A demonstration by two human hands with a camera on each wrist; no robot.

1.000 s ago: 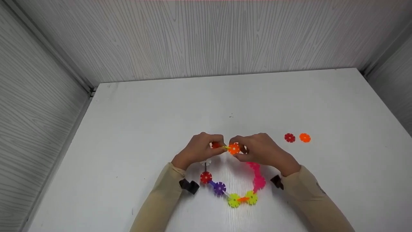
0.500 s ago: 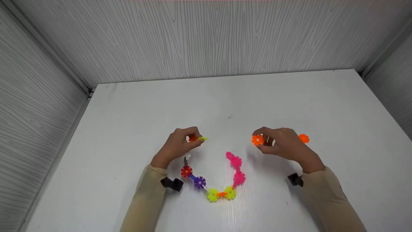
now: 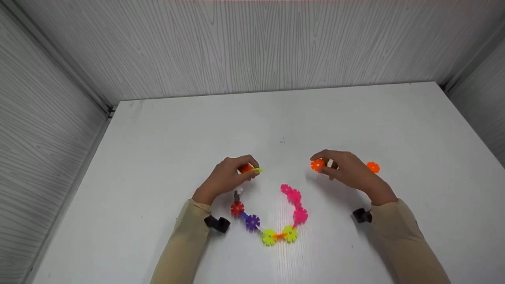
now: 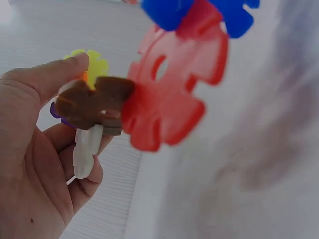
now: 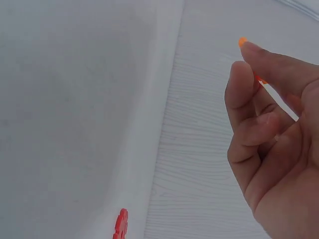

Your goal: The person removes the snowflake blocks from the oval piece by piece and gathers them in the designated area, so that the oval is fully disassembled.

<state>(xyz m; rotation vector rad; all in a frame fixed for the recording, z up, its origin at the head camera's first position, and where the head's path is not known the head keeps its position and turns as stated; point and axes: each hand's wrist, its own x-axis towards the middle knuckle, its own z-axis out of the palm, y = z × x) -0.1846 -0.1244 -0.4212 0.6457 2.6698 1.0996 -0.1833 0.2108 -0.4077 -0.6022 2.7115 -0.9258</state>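
In the head view my left hand (image 3: 230,175) pinches the upper left end of a chain of slotted plastic snowflake discs, beside a yellow disc (image 3: 258,170) and an orange-red one (image 3: 247,168). From this hand the chain curves down through a brown disc (image 4: 94,102), a red disc (image 4: 164,94) and a purple disc (image 3: 252,222), then yellow ones (image 3: 269,237), to a free end of pink discs (image 3: 294,196). My right hand (image 3: 347,171), apart on the right, pinches a single orange disc (image 3: 317,165) between thumb and fingertips. Fingers hide most of it in the right wrist view.
A loose orange disc (image 3: 373,167) lies on the white table (image 3: 189,130) just beyond my right wrist. Wood-grain panels (image 3: 256,47) stand behind the table and at its sides. A red slotted piece (image 5: 120,225) shows at the bottom of the right wrist view.
My hands have drawn apart, separating the orange disc from the yellow one. The chain shifted left with my left hand, then slightly back right. My right hand now covers the loose red disc's spot.
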